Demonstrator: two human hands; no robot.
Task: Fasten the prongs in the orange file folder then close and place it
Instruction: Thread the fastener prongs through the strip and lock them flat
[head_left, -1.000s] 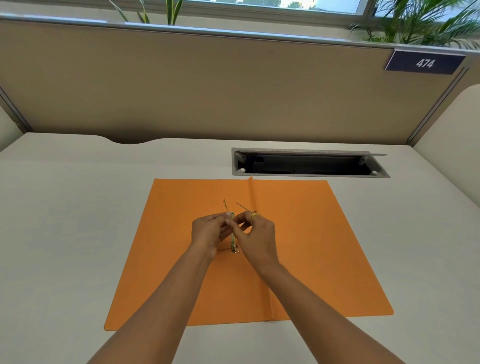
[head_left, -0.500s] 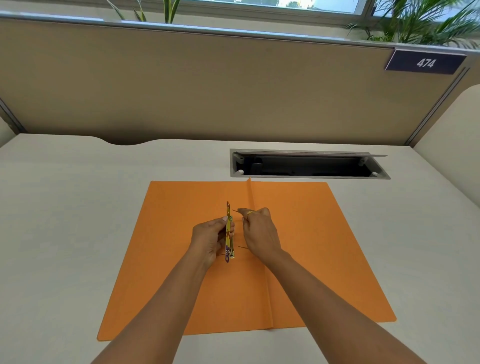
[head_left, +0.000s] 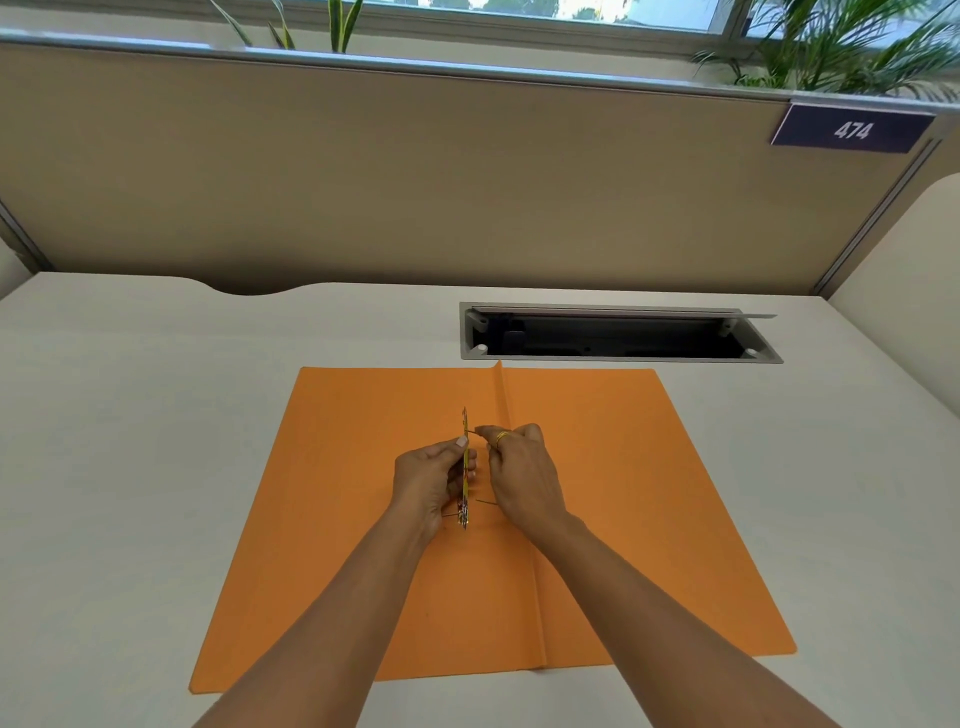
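The orange file folder (head_left: 597, 493) lies fully open and flat on the desk (head_left: 130, 441), its centre crease running away from the person. Just left of that crease the left hand (head_left: 431, 478) pinches a narrow metal fastener strip (head_left: 465, 467) on edge, fingers closed on it. The right hand (head_left: 519, 467) pinches the far thin prong (head_left: 475, 432) between thumb and forefinger just right of the strip; a second prong (head_left: 485, 502) sticks out nearer the person. The prongs look threaded but not yet bent flat, so fastening seems midway; closing and placing remain. Beyond the folder's far edge an open cable tray (head_left: 618, 335) sits close, a snag to avoid. Left and right of the folder the desk offers broad bare room for swinging the cover over.
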